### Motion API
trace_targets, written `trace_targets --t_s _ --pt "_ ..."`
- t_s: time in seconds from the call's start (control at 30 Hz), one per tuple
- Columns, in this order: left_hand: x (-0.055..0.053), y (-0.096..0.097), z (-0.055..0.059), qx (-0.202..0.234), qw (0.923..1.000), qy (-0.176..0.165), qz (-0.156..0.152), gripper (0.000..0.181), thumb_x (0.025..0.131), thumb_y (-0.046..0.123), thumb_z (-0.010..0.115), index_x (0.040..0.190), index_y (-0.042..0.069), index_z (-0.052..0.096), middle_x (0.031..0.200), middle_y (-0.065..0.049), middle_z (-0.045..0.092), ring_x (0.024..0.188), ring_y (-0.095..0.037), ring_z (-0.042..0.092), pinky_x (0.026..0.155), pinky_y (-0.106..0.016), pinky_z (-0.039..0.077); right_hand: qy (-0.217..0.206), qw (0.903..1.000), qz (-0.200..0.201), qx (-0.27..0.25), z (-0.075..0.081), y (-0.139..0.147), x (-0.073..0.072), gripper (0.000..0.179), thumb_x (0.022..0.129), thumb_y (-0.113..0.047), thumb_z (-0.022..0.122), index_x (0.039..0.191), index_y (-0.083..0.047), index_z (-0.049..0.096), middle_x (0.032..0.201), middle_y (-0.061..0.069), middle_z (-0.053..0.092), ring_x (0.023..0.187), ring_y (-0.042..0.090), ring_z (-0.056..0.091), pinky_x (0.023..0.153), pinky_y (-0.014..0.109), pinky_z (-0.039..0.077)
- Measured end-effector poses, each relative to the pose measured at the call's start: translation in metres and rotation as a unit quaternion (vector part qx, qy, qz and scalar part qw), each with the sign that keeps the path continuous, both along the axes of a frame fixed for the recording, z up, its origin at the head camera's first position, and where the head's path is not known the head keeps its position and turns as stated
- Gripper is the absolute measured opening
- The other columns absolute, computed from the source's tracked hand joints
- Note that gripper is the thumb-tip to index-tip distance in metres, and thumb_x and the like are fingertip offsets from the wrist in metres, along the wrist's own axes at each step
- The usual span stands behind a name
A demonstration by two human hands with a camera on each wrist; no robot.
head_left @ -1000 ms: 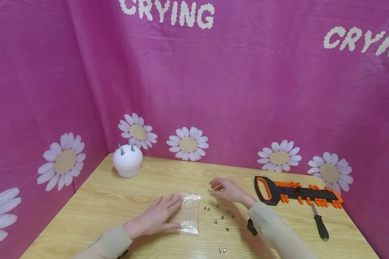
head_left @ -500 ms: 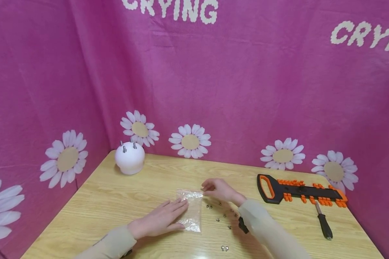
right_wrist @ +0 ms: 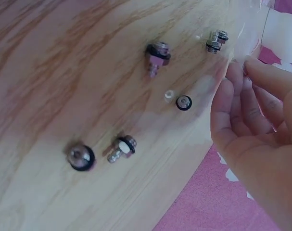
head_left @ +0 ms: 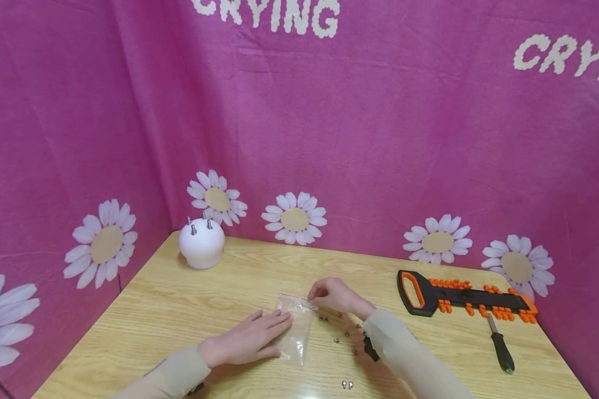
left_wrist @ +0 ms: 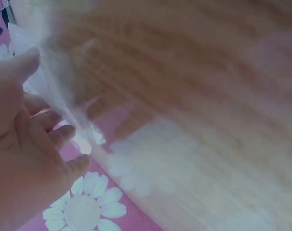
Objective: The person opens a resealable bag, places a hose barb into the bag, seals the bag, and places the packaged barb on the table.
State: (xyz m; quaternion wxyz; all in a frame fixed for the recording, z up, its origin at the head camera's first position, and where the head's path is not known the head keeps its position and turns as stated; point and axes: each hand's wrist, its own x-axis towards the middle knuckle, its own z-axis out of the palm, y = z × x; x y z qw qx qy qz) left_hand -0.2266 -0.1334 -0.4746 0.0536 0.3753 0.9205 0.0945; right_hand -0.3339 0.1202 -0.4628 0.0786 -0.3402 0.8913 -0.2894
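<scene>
A clear zip bag point(head_left: 295, 332) lies on the wooden table, its right edge tipped slightly. My left hand point(head_left: 249, 337) rests on the bag's left side with its fingers straight; in the left wrist view those fingers touch the bag's film. At the top right corner, my right hand point(head_left: 336, 295) pinches the bag between thumb and fingertips, also seen in the right wrist view. Several small metal fittings point(head_left: 336, 341) with black rings lie scattered right of the bag; close up, a barbed fitting point(right_wrist: 158, 55) shows. Two more fittings point(head_left: 347, 384) lie nearer the front.
A white rounded object point(head_left: 202, 244) with metal pins on top stands at the back left. At the right are a black and orange holder point(head_left: 466, 296) and a screwdriver point(head_left: 502, 349). A pink curtain point(head_left: 329, 138) hangs behind the table point(head_left: 244, 260).
My right hand has moved left to the bag's top right corner and taken hold of it. The bag has shifted and tilted a little. My left hand stays on it.
</scene>
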Motion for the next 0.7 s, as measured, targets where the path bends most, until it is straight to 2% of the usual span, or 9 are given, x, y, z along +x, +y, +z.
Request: trace_targets --t_s 0.2,0.3,0.53,0.7 --pt "-0.002 -0.001 0.003 0.010 0.9993 -0.030 0.020 0.060 0.104 0.044 0.044 0.152 0.009 0.038 0.160 -0.009 0.034 0.149 -0.029 0.031 0.118 -0.060 0.024 -0.015 0.9999 0.007 0.001 0.005 0.003 0.002 0.003 0.087 -0.005 0.072 0.090 -0.004 0.072 0.087 0.007 0.074 0.079 0.010 0.066 0.073 0.020 0.053" --pt "-0.003 -0.001 0.004 0.015 0.9990 -0.032 0.028 0.059 0.105 0.044 0.042 0.151 0.008 0.039 0.160 -0.010 0.035 0.149 -0.030 0.032 0.118 -0.060 0.025 -0.026 0.9996 0.006 0.004 0.007 0.003 0.004 0.004 0.085 -0.003 0.071 0.089 -0.004 0.072 0.086 0.008 0.074 0.077 0.008 0.065 0.071 0.019 0.052" --pt "-0.001 0.000 0.007 0.013 0.9993 -0.027 0.023 0.064 0.101 0.045 0.051 0.151 0.006 0.039 0.159 -0.013 0.036 0.148 -0.032 0.033 0.118 -0.060 0.025 -0.021 0.9998 -0.005 -0.001 0.005 -0.005 0.006 0.007 0.088 -0.009 0.071 0.092 -0.003 0.071 0.087 0.008 0.073 0.077 0.008 0.062 0.072 0.020 0.051" --pt "-0.001 0.001 0.008 0.023 0.9981 -0.048 0.032 0.064 0.102 0.046 0.047 0.151 0.007 0.038 0.160 -0.012 0.034 0.149 -0.031 0.031 0.119 -0.060 0.021 -0.010 0.9996 -0.024 0.012 0.006 -0.012 0.008 0.008 0.088 -0.011 0.072 0.092 -0.005 0.071 0.086 0.008 0.073 0.076 0.009 0.062 0.070 0.022 0.051"
